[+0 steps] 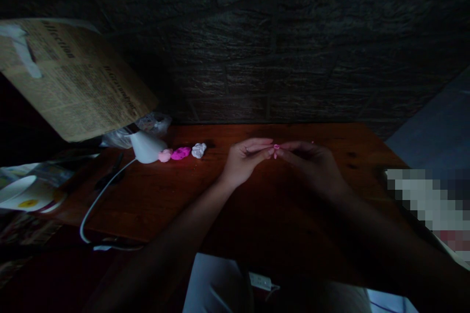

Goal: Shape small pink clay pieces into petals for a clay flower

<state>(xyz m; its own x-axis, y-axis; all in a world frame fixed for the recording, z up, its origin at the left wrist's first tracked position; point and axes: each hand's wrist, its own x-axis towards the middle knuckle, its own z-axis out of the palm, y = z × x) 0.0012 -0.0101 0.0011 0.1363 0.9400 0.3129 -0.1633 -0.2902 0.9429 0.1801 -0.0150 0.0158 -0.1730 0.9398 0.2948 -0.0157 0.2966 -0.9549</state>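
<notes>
Over the middle of the wooden table, my left hand [245,159] and my right hand [314,164] meet fingertip to fingertip. Between them they pinch a small piece of pink clay [276,147], rounded on top with a narrow bit hanging below. A ring circles one left finger. To the left on the table sit three lumps in a row: light pink clay [165,155], magenta clay [181,153] and whitish clay [199,150]. The light pink lump lies against the lamp's base, and the magenta one touches it.
A lamp with a newspaper-print shade [99,83] and white base [145,146] stands at left, its white cord [91,210] curving down. A paper cup [27,195] lies at far left. Behind the table [176,195] rises a dark stone-patterned wall [238,49]. A power strip [260,281] is below.
</notes>
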